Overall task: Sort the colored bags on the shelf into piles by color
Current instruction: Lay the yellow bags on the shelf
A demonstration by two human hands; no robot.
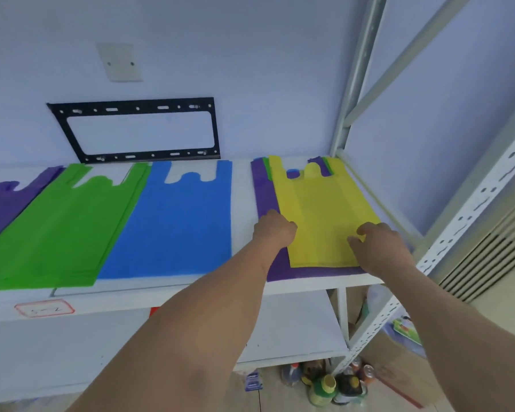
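Note:
A yellow bag (318, 209) lies on top of a mixed stack at the right end of the white shelf (191, 289). Under it show a purple bag (263, 191) and thin edges of green and blue ones. My left hand (275, 230) rests with curled fingers on the yellow bag's left edge. My right hand (381, 245) presses its fingertips on the bag's lower right corner. To the left lie a blue bag (182, 221), a green pile (60, 227) and a purple pile (0, 206), each flat on the shelf.
A black metal bracket (137, 129) hangs on the wall behind the shelf. The shelf's white upright post (354, 84) stands at the right. Bottles (324, 385) and a cardboard box (399, 367) sit on the floor below. A red-framed label (43, 308) is on the shelf's front edge.

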